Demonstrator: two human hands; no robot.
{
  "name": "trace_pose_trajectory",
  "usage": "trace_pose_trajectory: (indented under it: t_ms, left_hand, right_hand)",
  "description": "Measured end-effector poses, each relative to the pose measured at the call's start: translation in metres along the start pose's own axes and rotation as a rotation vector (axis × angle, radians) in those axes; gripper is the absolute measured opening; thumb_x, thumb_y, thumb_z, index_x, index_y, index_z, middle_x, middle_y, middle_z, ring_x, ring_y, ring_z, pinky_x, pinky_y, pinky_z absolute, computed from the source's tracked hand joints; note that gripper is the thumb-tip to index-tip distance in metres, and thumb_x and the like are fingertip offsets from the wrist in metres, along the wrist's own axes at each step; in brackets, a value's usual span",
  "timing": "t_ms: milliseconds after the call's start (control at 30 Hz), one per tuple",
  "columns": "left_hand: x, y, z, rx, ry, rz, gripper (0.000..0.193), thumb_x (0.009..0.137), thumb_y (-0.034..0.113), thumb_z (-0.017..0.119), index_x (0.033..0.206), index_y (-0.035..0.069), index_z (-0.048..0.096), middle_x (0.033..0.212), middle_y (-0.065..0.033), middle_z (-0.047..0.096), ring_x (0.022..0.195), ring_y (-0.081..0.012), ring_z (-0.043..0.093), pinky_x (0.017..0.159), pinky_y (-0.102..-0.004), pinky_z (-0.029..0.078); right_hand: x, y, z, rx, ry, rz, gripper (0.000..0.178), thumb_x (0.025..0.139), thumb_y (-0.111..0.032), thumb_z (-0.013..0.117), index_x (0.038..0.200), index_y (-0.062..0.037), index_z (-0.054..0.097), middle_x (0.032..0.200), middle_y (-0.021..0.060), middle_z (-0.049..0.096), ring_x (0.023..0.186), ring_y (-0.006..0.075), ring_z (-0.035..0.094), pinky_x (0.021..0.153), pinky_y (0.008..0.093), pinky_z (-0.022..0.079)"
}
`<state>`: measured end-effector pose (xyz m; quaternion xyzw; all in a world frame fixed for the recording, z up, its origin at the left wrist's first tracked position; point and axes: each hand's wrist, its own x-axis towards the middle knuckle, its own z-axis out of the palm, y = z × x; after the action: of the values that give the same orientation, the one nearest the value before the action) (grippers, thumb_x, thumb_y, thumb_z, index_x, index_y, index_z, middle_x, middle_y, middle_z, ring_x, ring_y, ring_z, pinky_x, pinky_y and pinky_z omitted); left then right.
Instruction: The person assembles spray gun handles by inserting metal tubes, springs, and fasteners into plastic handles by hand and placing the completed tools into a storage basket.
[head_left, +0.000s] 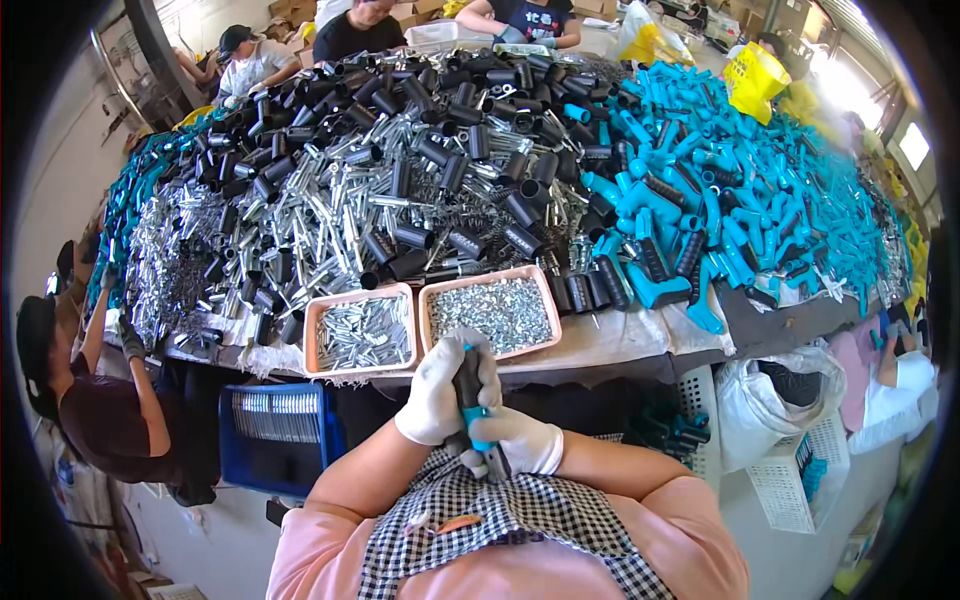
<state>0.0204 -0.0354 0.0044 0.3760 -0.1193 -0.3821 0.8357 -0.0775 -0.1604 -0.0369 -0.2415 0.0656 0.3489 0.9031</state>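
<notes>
Close to my chest, both gloved hands are closed around one teal-and-black tool handle (pixel 467 386). My left hand (pixel 430 402) wraps its upper, black part. Lower down, my right hand (pixel 528 440) grips the teal part, and a dark grey end points down at the apron. The fingers cover much of the handle. Just beyond my hands, at the table edge, two shallow pink trays stand side by side. The left tray (pixel 310 335) holds short metal pins; the right tray (pixel 546 300) is filled with tiny metal pieces.
Black tubes (pixel 400 180), metal rods (pixel 335 215) and teal handles (pixel 740 220) are heaped across the table. A blue crate (pixel 232 470) sits below at left; a white sack (pixel 750 420) and white basket (pixel 785 495) stand at right. Several people work around the table.
</notes>
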Motion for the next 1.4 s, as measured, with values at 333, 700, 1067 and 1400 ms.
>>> trace_pose_trajectory:
  t_ms: [333,700,1067,1400]
  left_hand:
    - [-0.007,-0.016,-0.017,0.025,0.049,-0.201,0.043,0.103,0.04,0.053,0.123,0.002,0.05,0.088,-0.0091,0.058,0.069,-0.0177,0.059,0.064,-0.0313,0.052]
    - [-0.035,-0.032,-0.032,0.111,-0.099,-0.401,0.05,0.093,0.041,0.07,0.116,0.0,0.055,0.079,-0.0074,0.057,0.065,-0.0181,0.059,0.061,-0.0321,0.051]
    - [-0.033,-0.023,-0.013,0.99,-0.023,-0.17,0.034,0.081,0.025,0.081,0.098,0.001,0.063,0.078,-0.0067,0.065,0.067,-0.0183,0.064,0.067,-0.0325,0.052]
    - [-0.01,-0.019,-0.011,1.671,-0.216,-0.095,0.048,0.077,0.032,0.08,0.11,0.001,0.065,0.084,-0.0207,0.07,0.078,-0.0368,0.07,0.071,-0.0432,0.056]
  right_hand:
    - [-0.02,-0.198,-0.058,-1.816,1.144,-0.469,0.039,0.086,-0.037,0.067,0.1,-0.0007,0.069,0.1,0.0233,0.071,0.096,0.0378,0.069,0.082,0.0454,0.055]
    - [0.014,-0.252,-0.091,-1.986,1.457,-0.323,0.031,0.085,-0.03,0.061,0.093,-0.0012,0.07,0.097,0.0243,0.071,0.094,0.0407,0.069,0.086,0.0488,0.054]
    - [-0.034,-0.2,-0.045,-1.182,0.817,-1.024,0.025,0.095,-0.017,0.061,0.113,-0.0007,0.065,0.088,0.0071,0.067,0.077,0.0143,0.064,0.068,0.0292,0.052]
    - [-0.076,-0.071,0.01,-1.83,0.372,-0.725,0.023,0.076,0.001,0.065,0.096,-0.0063,0.059,0.105,0.0132,0.058,0.094,0.0355,0.062,0.08,0.0427,0.052]
